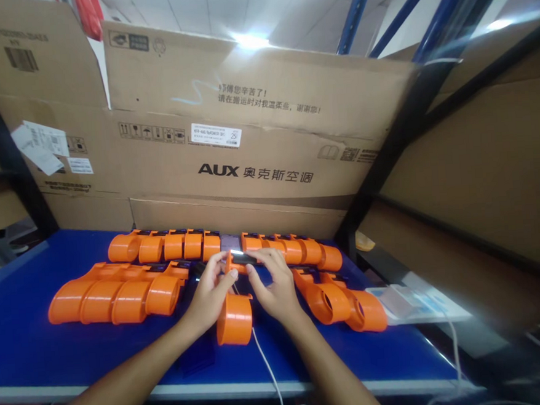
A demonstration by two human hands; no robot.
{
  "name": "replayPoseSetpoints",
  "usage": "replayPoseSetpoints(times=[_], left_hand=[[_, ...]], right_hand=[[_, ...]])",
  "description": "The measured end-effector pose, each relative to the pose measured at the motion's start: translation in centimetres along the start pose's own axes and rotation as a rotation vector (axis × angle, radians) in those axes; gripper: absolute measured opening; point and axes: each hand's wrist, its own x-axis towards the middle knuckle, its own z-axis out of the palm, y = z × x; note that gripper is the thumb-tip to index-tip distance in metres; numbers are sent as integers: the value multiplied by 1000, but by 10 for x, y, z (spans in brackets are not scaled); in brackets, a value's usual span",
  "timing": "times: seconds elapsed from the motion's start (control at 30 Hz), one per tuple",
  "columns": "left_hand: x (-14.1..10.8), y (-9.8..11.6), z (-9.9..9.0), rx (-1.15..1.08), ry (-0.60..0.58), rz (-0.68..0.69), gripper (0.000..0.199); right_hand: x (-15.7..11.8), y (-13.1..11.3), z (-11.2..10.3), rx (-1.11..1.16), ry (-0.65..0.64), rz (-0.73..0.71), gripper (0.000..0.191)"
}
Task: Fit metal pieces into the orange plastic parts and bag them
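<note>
My left hand point(213, 291) and my right hand point(274, 286) meet at the middle of the table, pinching the two ends of a small black device point(243, 259) with an orange plastic mount. Just below hangs or rests an orange ring-shaped holder point(234, 322); whether it joins the mount is unclear. From around the ring a white cable point(266, 361) runs down over the table's front edge. A grey flat object point(230, 243) lies just beyond the fingers.
Orange ring holders with dark parts stand in rows at the back left point(174, 245), back right point(310, 252), front left point(129, 300) and front right point(367, 310) of the blue table point(25, 349). Cardboard point(166, 166) walls the back. A white tray point(420, 306) sits at right.
</note>
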Motion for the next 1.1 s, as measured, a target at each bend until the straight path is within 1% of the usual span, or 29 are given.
replayPoseSetpoints(times=[0.17,0.27,0.37,0.43,0.47,0.5,0.53,0.57,0.63,0.67,0.73,0.83,0.9,0.97,1.03,1.1], left_hand=[[1,-3,-1,12,-33,-42,52],[1,-2,1,2,-35,-62,50],[1,1,1,-11,-46,-68,47],[1,3,1,-36,-44,-71,44],[2,4,0,-50,-38,-75,43],[2,4,-1,-66,-27,-82,42],[3,4,-3,-84,-13,-91,41],[4,5,-4,-102,1,-102,40],[5,5,-6,-144,35,-124,38],[6,5,-7,-167,50,-132,38],[6,6,-8,-203,65,-142,37],[7,6,-9,-210,69,-143,36],[7,5,-9,-195,69,-144,37],[8,3,-9,-180,69,-143,38],[8,2,-10,-167,64,-135,39],[9,1,-10,-161,56,-122,39]], right_hand=[[-1,1,2,37,-12,32,26],[-1,2,3,62,-48,29,27],[0,4,4,103,-120,25,38],[1,6,3,141,-116,71,49],[2,8,1,164,-99,110,50],[3,10,-1,183,-91,151,46],[3,13,-4,188,-112,186,38],[3,15,-7,170,-165,211,30],[3,18,-12,32,-359,222,14],[3,19,-15,-62,-447,215,9],[1,17,-18,-188,-590,175,10],[-2,13,-20,-186,-752,111,11],[-4,11,-20,-168,-826,104,13],[-5,13,-19,-168,-873,103,13],[-5,16,-18,-160,-893,88,9],[-5,19,-16,-163,-872,76,5]])
